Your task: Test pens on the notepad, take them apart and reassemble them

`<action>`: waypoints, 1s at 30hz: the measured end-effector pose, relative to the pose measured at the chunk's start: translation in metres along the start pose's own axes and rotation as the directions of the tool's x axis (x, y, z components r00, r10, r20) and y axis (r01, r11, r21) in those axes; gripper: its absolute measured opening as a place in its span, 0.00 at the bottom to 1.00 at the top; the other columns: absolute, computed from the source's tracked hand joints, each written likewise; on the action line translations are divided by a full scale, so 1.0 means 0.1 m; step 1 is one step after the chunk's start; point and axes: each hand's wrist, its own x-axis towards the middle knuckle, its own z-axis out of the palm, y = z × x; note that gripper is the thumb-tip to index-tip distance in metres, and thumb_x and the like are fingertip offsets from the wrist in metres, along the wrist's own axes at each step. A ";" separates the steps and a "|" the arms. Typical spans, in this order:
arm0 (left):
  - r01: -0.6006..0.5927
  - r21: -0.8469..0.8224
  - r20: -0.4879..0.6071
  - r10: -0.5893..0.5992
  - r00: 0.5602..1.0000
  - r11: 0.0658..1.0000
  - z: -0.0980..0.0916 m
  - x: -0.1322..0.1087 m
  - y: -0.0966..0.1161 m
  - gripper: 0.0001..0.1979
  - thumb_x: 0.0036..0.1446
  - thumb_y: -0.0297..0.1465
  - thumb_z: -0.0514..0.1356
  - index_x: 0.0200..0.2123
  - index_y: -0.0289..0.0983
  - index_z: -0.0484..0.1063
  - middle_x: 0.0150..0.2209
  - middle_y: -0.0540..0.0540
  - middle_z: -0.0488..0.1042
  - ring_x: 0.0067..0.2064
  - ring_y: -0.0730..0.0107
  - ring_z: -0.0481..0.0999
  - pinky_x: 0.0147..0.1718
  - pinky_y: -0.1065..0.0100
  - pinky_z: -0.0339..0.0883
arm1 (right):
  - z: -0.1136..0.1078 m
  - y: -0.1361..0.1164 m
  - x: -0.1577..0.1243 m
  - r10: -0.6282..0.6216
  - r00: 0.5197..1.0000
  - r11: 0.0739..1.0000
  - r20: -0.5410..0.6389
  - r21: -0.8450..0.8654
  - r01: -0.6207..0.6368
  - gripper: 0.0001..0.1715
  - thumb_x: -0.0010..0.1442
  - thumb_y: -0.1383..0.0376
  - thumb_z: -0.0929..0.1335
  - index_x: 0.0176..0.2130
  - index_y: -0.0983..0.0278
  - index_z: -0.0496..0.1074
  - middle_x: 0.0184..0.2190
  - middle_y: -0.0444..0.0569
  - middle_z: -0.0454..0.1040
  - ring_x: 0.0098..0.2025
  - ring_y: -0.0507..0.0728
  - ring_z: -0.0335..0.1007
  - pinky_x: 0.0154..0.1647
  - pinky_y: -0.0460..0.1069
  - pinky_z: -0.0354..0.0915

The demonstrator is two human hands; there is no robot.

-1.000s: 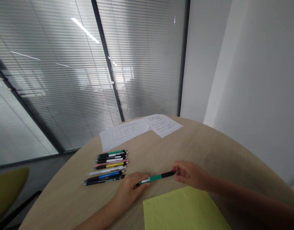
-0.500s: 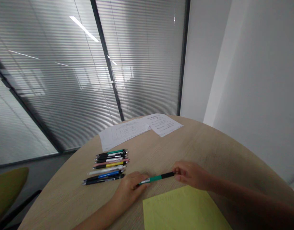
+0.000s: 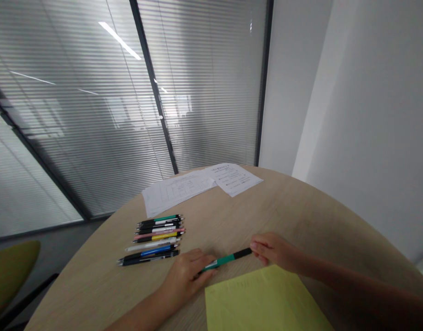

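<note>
The left hand (image 3: pixel 187 276) pinches one end of the green pen (image 3: pixel 228 259) and the right hand (image 3: pixel 273 250) its black end, low over the table (image 3: pixel 301 216) beside the yellow sheet (image 3: pixel 263 299). It looks light, rigid and slick, so fingertip holds at the ends suit it

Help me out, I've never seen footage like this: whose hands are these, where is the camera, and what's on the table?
There is no machine here: a person wears a camera on the head, so the picture looks forward and down at their own bare hands. The left hand and the right hand each pinch one end of a green pen, close to the top of a round wooden table. Nearest the person lies a yellow sheet. To the left lies a neat row of pens in several colours; farther off are white printed papers. Behind are window blinds, and a chair shows at lower left.
</note>
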 end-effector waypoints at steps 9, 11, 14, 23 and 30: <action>0.402 -0.174 0.110 -0.388 0.915 0.899 -0.03 0.09 0.18 0.11 0.49 0.32 0.53 0.27 0.34 0.75 0.21 0.49 0.72 0.23 0.73 0.66 0.22 0.76 0.57 | -0.01 -0.23 -0.07 -0.651 0.740 0.623 -0.167 -0.675 0.396 0.15 0.59 0.66 0.59 0.44 0.68 0.66 0.38 0.53 0.72 0.41 0.55 0.65 0.43 0.51 0.58; 0.489 -0.217 0.163 -0.463 0.871 0.845 -0.02 0.11 0.23 0.12 0.48 0.32 0.53 0.25 0.32 0.75 0.18 0.51 0.69 0.22 0.74 0.63 0.20 0.76 0.54 | 0.04 -0.35 -0.08 -0.737 0.671 0.483 -0.079 -0.756 0.441 0.14 0.59 0.68 0.59 0.44 0.67 0.66 0.38 0.52 0.73 0.41 0.54 0.65 0.42 0.50 0.57; 0.549 -0.299 0.198 -0.512 0.836 0.781 0.00 0.13 0.27 0.13 0.47 0.31 0.51 0.22 0.31 0.73 0.16 0.53 0.64 0.21 0.75 0.59 0.21 0.76 0.53 | 0.14 -0.51 -0.03 -0.769 0.637 0.343 0.052 -0.808 0.480 0.15 0.60 0.71 0.58 0.46 0.66 0.64 0.37 0.49 0.72 0.38 0.53 0.65 0.39 0.50 0.57; 0.397 -0.298 0.208 -0.347 0.914 0.868 -0.03 0.07 0.32 0.12 0.49 0.35 0.53 0.31 0.33 0.72 0.26 0.47 0.71 0.29 0.69 0.67 0.28 0.72 0.60 | 0.10 -0.40 0.13 -0.754 0.657 0.323 0.005 -0.869 0.376 0.12 0.56 0.74 0.59 0.25 0.67 0.67 0.19 0.46 0.69 0.23 0.53 0.63 0.27 0.49 0.57; -0.165 -0.184 0.226 0.205 0.952 0.969 -0.01 -0.02 0.34 0.25 0.51 0.40 0.56 0.51 0.36 0.58 0.50 0.38 0.64 0.52 0.58 0.62 0.51 0.61 0.53 | -0.29 0.01 -0.10 -0.339 0.777 0.919 -0.530 -0.362 0.155 0.10 0.57 0.62 0.60 0.30 0.63 0.66 0.28 0.49 0.73 0.32 0.54 0.68 0.32 0.49 0.62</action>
